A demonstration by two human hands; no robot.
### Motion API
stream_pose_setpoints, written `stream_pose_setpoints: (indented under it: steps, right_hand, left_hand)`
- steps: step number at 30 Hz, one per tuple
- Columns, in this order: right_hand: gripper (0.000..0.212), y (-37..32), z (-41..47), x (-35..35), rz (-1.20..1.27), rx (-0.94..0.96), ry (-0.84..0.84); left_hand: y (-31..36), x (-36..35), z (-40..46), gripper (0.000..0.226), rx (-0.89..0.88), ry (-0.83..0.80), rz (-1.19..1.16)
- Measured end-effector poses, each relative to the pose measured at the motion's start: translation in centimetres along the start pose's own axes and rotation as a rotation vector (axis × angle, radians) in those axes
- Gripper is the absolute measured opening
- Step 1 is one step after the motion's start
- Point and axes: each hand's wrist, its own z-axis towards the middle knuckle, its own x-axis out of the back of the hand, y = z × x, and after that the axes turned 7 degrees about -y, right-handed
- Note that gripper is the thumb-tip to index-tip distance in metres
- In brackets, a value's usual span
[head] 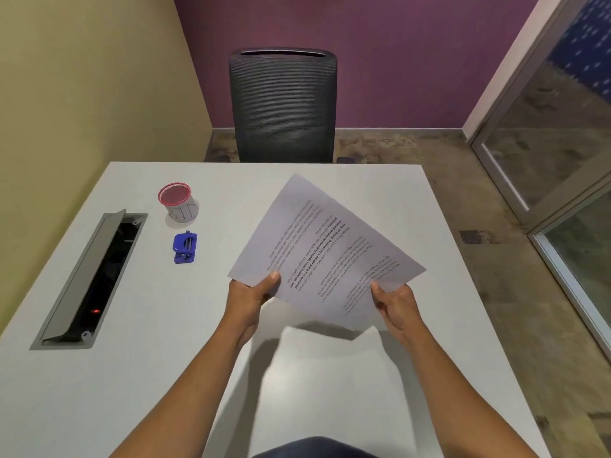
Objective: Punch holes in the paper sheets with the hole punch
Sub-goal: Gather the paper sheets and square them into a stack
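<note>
Printed paper sheets [325, 246] are held up above the white table [132, 375], tilted, with the text facing me upside down. My left hand [253, 297] pinches their near left corner, thumb on top. My right hand [393, 302] grips the near right edge. A small blue hole punch [185, 247] lies on the table to the left of the sheets, apart from both hands. More white paper [330, 368] lies flat on the table under my arms, blurred.
A red-rimmed mesh cup [177, 203] stands behind the punch. An open grey cable hatch [92, 279] is set into the table's left side. A dark office chair [284, 104] stands at the far edge. A glass door [562, 143] is at the right.
</note>
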Motion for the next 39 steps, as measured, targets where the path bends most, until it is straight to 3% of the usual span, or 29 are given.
stream_pose_setpoints:
  steps: [3, 12, 19, 25, 34, 39]
  right_hand:
    - [0.027, -0.3, 0.0, 0.9, -0.15, 0.023, 0.031]
    - [0.021, -1.0, 0.3, -0.3, -0.368, 0.118, 0.056]
    - [0.029, -1.9, 1.2, -1.5, -0.391, 0.181, 0.036]
    - [0.035, 0.9, 1.1, -1.3, -0.437, 0.011, -0.033]
    - [0.02, 1.9, 0.9, -1.1, -0.449, 0.028, 0.049]
    - [0.059, 1.7, 0.5, -0.2, -0.197, -0.01, 0.168]
  left_hand:
    - [0.1, 2.3, 0.1, 0.032, 0.016, 0.069, 0.092]
    - [0.8, 3.4, 1.6, 0.023, -0.03, 0.013, 0.488]
    - [0.3, 3.1, 2.1, 0.034, -0.106, 0.045, 0.47]
    - [-2.4, 4.4, 1.8, 0.027, 0.019, 0.059, 0.511]
    - [-3.3, 4.5, 2.3, 0.016, -0.014, 0.092, 0.555]
    - [-1.9, 3.7, 2.5, 0.015, -0.01, 0.037, 0.409]
